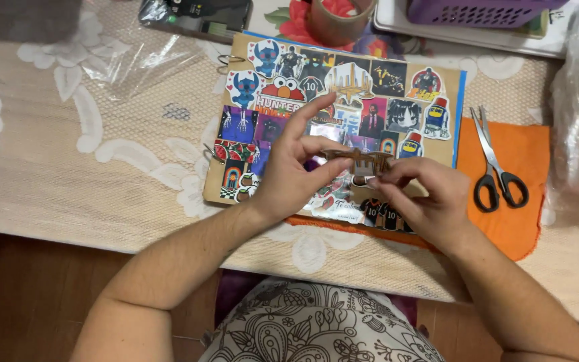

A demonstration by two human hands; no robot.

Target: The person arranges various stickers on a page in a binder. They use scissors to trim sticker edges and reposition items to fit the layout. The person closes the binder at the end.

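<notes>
- Left hand (289,175) and right hand (423,201) pinch a brown cut-out sticker (358,161) between them, each gripping one end.
- Directly under both hands: sticker-covered board (397,100) on the bench (68,181).
- Right of the right hand: scissors (495,167) on orange cloth (524,221).
- Beyond the hands: tape roll (338,20).

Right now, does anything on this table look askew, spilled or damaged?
Nothing is spilled or broken. The sticker board lies slightly tilted on the tablecloth, and the orange cloth under it has a ragged edge. Both hands hold a brown sticker.
</notes>
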